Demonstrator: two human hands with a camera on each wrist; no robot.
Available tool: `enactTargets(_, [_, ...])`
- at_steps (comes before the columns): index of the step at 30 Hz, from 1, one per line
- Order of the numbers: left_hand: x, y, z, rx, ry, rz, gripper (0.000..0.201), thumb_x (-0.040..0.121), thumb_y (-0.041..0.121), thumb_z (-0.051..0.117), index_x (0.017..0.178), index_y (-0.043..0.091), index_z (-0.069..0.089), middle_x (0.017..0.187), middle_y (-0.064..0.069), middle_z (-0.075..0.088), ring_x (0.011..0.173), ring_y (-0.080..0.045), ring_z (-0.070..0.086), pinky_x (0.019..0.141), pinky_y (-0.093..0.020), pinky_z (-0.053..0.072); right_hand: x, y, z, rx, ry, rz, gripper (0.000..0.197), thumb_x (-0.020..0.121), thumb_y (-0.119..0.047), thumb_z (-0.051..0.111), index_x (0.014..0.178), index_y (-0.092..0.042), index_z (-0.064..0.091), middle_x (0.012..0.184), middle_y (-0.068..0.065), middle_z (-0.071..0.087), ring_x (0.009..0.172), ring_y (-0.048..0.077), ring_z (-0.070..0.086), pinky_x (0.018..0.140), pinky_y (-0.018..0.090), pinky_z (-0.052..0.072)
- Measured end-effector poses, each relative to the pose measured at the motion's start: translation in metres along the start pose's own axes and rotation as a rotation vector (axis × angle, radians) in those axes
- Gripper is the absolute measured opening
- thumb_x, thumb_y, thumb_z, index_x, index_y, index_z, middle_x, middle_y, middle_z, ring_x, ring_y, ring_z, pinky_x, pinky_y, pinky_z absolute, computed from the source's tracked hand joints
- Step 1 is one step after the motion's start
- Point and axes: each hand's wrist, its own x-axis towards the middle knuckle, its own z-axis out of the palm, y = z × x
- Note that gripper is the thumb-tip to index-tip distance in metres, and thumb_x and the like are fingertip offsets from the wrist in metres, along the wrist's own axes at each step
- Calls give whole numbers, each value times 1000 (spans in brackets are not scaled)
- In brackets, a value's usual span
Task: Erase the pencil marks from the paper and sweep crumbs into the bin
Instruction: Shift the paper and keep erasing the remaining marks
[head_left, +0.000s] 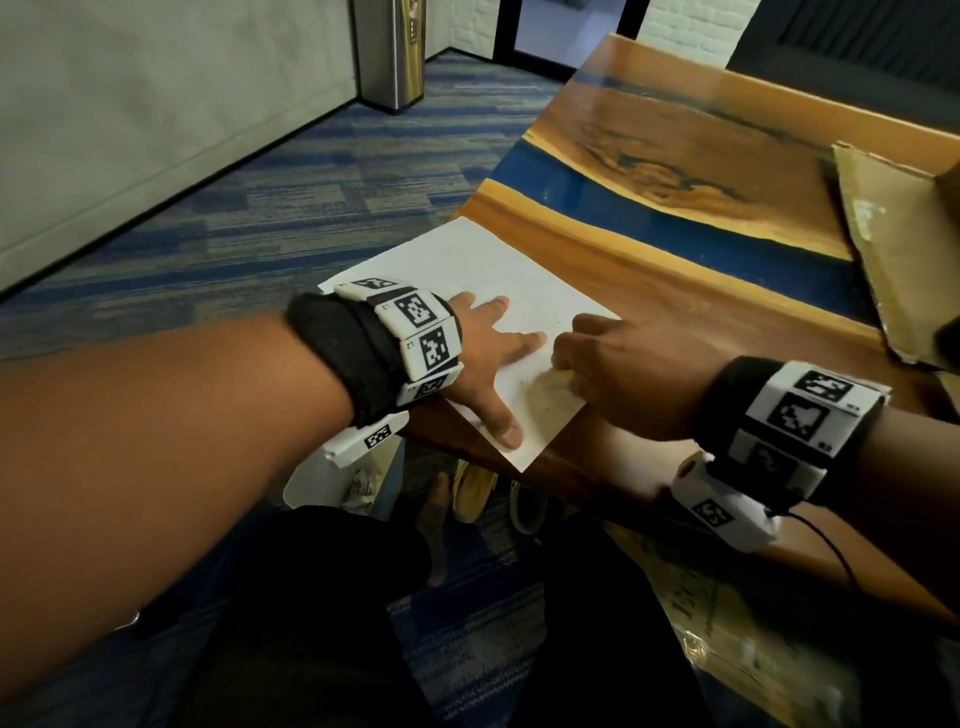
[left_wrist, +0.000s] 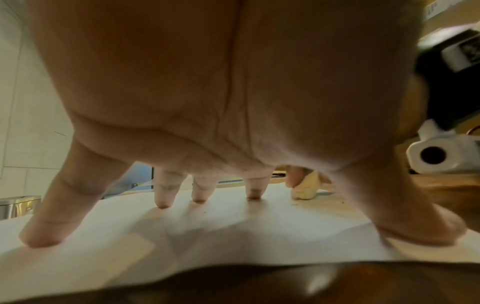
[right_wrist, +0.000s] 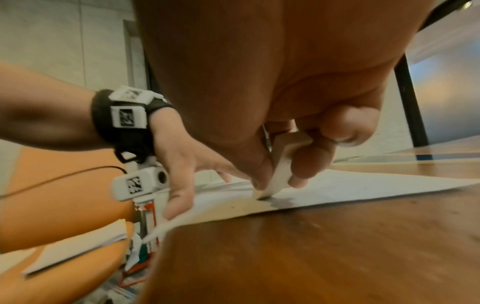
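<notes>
Two hands work over one white sheet of paper (head_left: 498, 291) that lies flat on the near corner of a glossy brown wooden counter (head_left: 675, 291) with a blue band running through it. The left hand (head_left: 485, 358) is spread wide, its straight fingers (left_wrist: 163, 191) and thumb pressing the sheet down. Just to its right, touching the same sheet, the right hand (head_left: 618, 374) pinches a pale cream block eraser (right_wrist: 279, 174) between thumb and curled fingers, with the eraser's lower end pressed on the paper near the sheet's right edge. A grey smudge and dark specks of crumbs (right_wrist: 283, 202) lie on the paper right beside the eraser tip.

Far beyond the right hand, a sheet of brown corrugated cardboard (head_left: 893, 249) rests on the counter's right side. Below the left wrist, under the counter edge, a white bin (head_left: 322, 478) stands on the floor with crumpled paper showing inside. A pair of shoes (head_left: 498, 499) sits on the floor under the counter, below the two hands. The floor is blue and grey striped carpet (head_left: 291, 208), stretching away beyond the left hand to a pale grey wall (head_left: 156, 114). Far ahead of the hands, a tall stainless steel bin (head_left: 389, 52) stands against that wall, beside a dark-framed doorway (head_left: 566, 31).
</notes>
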Motion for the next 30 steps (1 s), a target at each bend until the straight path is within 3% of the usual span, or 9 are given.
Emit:
enactTargets(3, [-3,-4,-2,30,-6,-3,130,51,96,59,153,51,-8,168,-6,-4,150,-40,10,115,-58,24,1,1,-3,37,-20,6,29,100,-35,46,127,-29,53,115,-7,51,90,15,57,75,33,55])
enactTargets(6, [-5,-3,-6,3,20,9,121,55,91,64,154,49,9,161,-8,17,144,-35,27,110,-52,34,5,15,0,36,-28,106,32,100,-33,48,132,-29,51,125,-7,51,96,14,53,71,25,45])
enactTargets(10, [-5,-2,-3,-26,57,14,117,52,94,61,150,47,18,154,-7,27,137,-34,36,106,-53,39,8,13,1,44,-34,145,32,100,-34,47,131,-28,51,124,-6,52,97,15,53,73,25,45])
enactTargets(16, [-4,-2,-1,21,73,27,124,51,96,58,153,48,7,161,-9,17,141,-38,28,109,-52,36,-5,-23,-1,46,-5,-170,30,97,-39,51,126,-30,53,111,-8,46,83,13,53,69,29,51])
enactTargets(21, [-2,-1,-3,81,49,17,125,56,97,54,154,49,-7,168,-7,-3,146,-42,20,111,-58,29,11,16,-6,-119,30,-7,32,99,-34,45,129,-25,51,114,-4,49,87,13,50,74,31,54])
enactTargets(23, [-2,-1,-3,84,46,17,126,54,97,55,154,49,-5,168,-8,-1,145,-43,20,110,-59,31,10,2,-3,-170,27,-73,31,100,-33,45,128,-23,53,114,-6,48,85,9,41,71,26,49])
enactTargets(27, [1,-1,-3,74,51,22,127,48,99,54,151,53,-3,166,-9,3,144,-45,20,108,-60,33,1,-19,2,-87,-10,-233,29,99,-32,47,127,-26,53,119,-6,46,85,5,38,63,19,40])
enactTargets(28, [1,-1,-3,83,48,20,127,49,99,54,151,52,-6,166,-10,3,144,-45,21,108,-59,33,6,-9,2,-116,-18,-218,28,100,-30,47,126,-25,55,120,-7,48,86,2,32,64,17,41])
enactTargets(30, [1,-1,-4,104,41,13,128,51,100,53,152,51,-11,166,-11,2,143,-44,22,109,-59,31,14,13,0,-125,31,-85,29,99,-31,47,127,-25,53,119,-6,50,89,6,40,71,25,52])
